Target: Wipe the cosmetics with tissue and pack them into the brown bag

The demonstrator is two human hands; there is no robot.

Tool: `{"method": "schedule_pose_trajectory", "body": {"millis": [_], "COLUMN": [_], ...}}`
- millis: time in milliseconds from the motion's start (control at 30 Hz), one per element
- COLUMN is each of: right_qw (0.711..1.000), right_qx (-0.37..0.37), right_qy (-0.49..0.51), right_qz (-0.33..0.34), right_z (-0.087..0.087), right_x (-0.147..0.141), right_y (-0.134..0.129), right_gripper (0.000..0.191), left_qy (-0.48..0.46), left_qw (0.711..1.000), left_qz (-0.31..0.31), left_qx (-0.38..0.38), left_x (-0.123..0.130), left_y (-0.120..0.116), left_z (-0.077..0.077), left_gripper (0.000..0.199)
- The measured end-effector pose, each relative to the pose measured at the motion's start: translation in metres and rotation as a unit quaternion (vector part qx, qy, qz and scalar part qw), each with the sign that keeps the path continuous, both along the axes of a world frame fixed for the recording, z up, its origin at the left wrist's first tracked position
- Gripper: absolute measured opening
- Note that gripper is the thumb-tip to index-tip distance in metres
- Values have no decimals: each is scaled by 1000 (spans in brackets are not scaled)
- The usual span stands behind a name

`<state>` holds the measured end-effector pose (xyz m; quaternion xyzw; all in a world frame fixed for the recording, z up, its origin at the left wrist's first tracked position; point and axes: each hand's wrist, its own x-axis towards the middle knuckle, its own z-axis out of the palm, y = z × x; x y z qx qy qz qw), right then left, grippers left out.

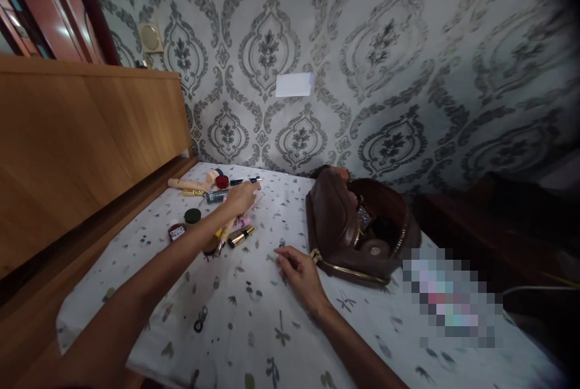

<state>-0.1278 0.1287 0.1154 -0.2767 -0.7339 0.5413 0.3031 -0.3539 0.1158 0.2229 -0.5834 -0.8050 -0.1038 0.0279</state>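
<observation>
My left hand [242, 199] reaches over a cluster of cosmetics on the patterned cloth, its fingers bent down; whatever lies under them is mostly hidden. A dark pen-like stick [240, 182] lies just behind it and a grey tube [216, 196] beside it. Near my left wrist are a black-and-gold lipstick-like tube [241, 236] and a pink packet [242, 221]. My right hand [299, 277] rests loosely curled on the cloth with nothing visible in it. Close to its right stands a brown leather bag [335, 220], unzipped, with items inside.
Further left lie a dark green-lidded jar [193, 216], a small red-rimmed jar [177, 232], a red round container [222, 182] and a beige tube [188, 184]. A wooden panel [90, 147] borders the left side. The patterned wall [272, 32] rises behind. A blurred-out item [448, 298] lies right.
</observation>
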Motion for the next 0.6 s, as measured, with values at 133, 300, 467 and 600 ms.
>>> {"method": "schedule_pose_trajectory", "body": {"millis": [133, 300, 467, 600], "right_qw": [1000, 1000, 1000, 1000], "right_qx": [-2, -29, -19, -11], "right_qy": [1, -2, -6, -13], "right_qz": [-1, 2, 2, 5], "right_z": [1, 4, 4, 1], "right_x": [0, 1, 1, 0], "right_y": [0, -1, -1, 0], "right_gripper": [31, 30, 29, 31], "left_qy": [9, 12, 7, -3], "left_qw": [999, 996, 993, 990], "left_qz": [41, 44, -12, -52], "left_qx": [-34, -78, -121, -132], "left_x": [-21, -31, -39, -44], "left_y": [31, 47, 48, 43], "left_z": [-6, -18, -17, -15], "left_gripper": [38, 43, 34, 31]}}
